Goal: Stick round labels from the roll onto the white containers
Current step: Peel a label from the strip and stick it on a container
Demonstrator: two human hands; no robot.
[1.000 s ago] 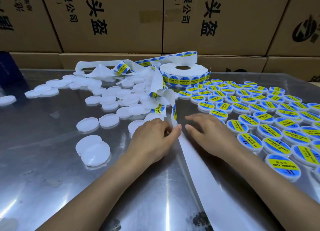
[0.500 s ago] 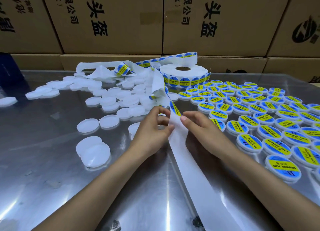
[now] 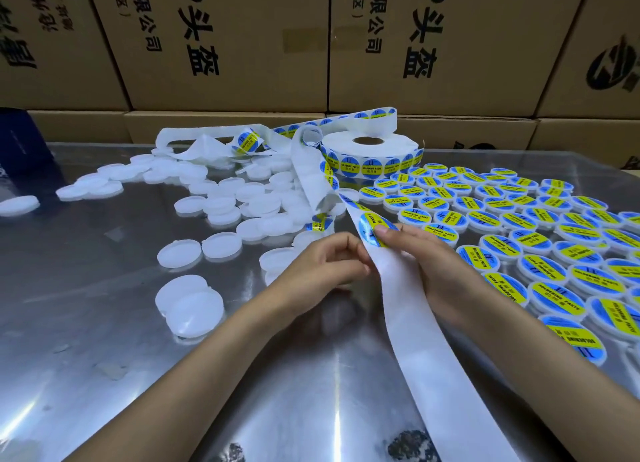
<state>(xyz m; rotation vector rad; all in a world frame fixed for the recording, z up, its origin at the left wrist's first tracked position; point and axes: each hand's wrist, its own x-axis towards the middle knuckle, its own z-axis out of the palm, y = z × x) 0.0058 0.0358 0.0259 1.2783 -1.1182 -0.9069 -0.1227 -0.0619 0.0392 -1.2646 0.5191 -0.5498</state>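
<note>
The label roll [image 3: 369, 151] stands at the back centre, its white backing strip [image 3: 429, 350] running down between my hands to the near edge. My right hand [image 3: 433, 267] pinches a blue-and-yellow round label [image 3: 375, 226] on the strip at its upper edge. My left hand [image 3: 322, 267] grips the strip's left edge just below that label. Unlabelled white containers [image 3: 221, 205] lie scattered to the left, one [image 3: 277, 259] directly behind my left hand. Labelled containers [image 3: 519, 226] fill the right side in rows.
Stacked cardboard boxes [image 3: 225, 42] wall off the back of the shiny metal table [image 3: 104, 323]. Spent backing paper [image 3: 194, 146] is heaped behind the white containers. A dark blue object [image 3: 20, 139] stands at the far left.
Both hands lifted from the table and drew the strip toward me. A fresh label has come between my fingers, and my right hand now pinches it.
</note>
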